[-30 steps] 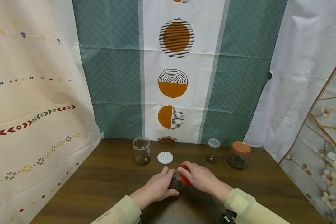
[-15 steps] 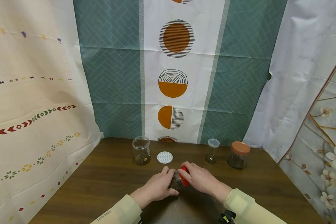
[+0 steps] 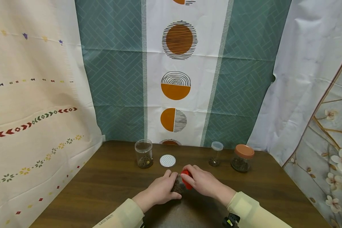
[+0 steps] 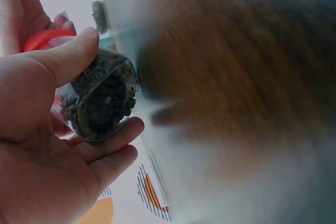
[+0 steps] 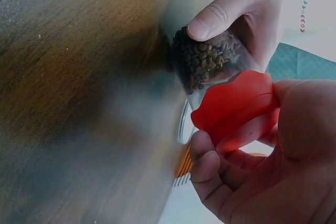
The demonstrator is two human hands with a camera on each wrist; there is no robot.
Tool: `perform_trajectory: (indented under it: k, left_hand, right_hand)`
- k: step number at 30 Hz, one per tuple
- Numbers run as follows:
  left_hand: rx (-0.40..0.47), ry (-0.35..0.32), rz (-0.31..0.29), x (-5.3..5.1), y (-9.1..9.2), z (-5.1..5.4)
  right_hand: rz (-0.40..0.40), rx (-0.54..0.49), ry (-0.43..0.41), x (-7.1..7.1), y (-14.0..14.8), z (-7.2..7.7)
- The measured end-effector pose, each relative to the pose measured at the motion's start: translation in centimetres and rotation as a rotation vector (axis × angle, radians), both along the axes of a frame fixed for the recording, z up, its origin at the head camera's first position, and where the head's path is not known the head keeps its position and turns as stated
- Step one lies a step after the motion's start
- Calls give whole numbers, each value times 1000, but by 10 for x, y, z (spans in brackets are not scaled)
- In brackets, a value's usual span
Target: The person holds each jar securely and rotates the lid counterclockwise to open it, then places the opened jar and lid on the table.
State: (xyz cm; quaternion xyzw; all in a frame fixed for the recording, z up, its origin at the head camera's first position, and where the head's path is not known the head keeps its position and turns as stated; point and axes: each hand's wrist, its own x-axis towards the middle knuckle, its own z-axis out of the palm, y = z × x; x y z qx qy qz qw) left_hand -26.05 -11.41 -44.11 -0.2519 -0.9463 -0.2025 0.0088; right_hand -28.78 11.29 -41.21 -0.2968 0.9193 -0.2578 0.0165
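A clear jar (image 3: 177,186) partly filled with small brown bean-like pieces is tilted, its mouth end toward the right. My left hand (image 3: 156,191) grips its body, thumb on one side and fingers on the other. At the mouth end is a red lid (image 5: 236,106) with a wavy edge. My right hand (image 3: 204,182) holds this lid between thumb and curled fingers. In the right wrist view the pieces (image 5: 207,59) show through the jar wall. The left wrist view shows the jar's base (image 4: 107,100). Whether the lid's thread is engaged is hidden.
Behind the hands lie an uncapped clear jar (image 3: 144,155) and a round white patterned disc (image 3: 167,161). Back right stand a small jar with a translucent lid (image 3: 215,154) and a jar with an orange-brown lid (image 3: 241,158). Curtains surround the wooden table (image 3: 111,180).
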Motion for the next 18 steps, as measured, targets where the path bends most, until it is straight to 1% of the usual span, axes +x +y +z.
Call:
perform_trajectory:
  k: [2,4,10,18]
  left_hand:
    - [0,-2,1,0,0,0]
    - [4,-6,3,0,0,-1]
    - [16,-29,9,1,-1,0]
    - [13,-30,13,0,-1,-1]
  right_hand:
    - [-7,12,-4,4,-2,5]
    - [-9,23,-3,6,-2,6]
    - [13,30,-4,5,-2,6]
    - [19,37,-15,6,-1,7]
